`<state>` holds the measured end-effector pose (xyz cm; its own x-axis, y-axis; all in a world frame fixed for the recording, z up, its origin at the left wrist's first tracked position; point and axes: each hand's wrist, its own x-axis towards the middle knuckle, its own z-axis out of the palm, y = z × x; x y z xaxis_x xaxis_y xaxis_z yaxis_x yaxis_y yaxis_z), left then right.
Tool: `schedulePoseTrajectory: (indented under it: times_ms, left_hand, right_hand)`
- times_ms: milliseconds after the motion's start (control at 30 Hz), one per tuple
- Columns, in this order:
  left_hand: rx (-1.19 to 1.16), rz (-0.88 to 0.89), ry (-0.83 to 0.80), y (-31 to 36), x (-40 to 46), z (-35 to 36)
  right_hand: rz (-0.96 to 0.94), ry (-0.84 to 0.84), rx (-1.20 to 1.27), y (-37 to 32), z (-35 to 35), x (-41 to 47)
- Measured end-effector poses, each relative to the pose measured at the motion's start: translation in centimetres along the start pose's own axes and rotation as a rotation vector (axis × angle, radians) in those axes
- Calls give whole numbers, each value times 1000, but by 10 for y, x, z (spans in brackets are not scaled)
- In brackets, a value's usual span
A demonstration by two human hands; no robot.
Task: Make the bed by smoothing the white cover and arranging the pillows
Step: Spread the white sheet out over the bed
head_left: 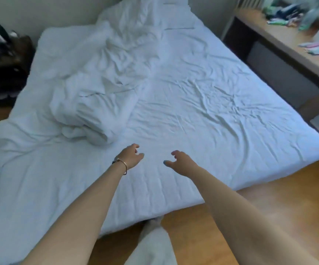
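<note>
The white cover (89, 88) lies bunched and crumpled along the left half of the bed, its lower end draped over the foot corner at left. The wrinkled white sheet (212, 104) is bare on the right half. A white pillow (175, 14) sits at the head of the bed, partly hidden by the cover. My left hand (131, 156), with a bracelet on the wrist, and my right hand (179, 161) hover over the foot of the bed, fingers curled apart, holding nothing. Both are just below the cover's rolled end.
A wooden desk (281, 41) with several small items stands right of the bed. A dark bag (3, 60) sits on the floor at left by the wall. Wooden floor (250, 207) surrounds the bed's foot; my leg (153, 245) is at the bed's edge.
</note>
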<state>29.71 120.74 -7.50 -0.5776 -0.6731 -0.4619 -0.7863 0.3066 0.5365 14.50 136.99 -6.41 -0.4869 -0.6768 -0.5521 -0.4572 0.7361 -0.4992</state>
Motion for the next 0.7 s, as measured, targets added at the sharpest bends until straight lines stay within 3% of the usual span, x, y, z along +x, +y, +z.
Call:
schedulePoseTrajectory:
  times_ms: [300, 400, 500, 700]
  left_hand:
    - [47, -190, 422, -49, 211, -204]
    - [91, -264, 556, -75, 265, -251]
    - [93, -364, 553, -103, 313, -279]
    - [66, -574, 510, -151, 378, -300]
  right_hand:
    - [-134, -96, -297, -177, -53, 195]
    - [-205, -110, -254, -221, -56, 251]
    - [-252, -128, -150, -246, -59, 298]
    - [-238, -112, -220, -256, -61, 376]
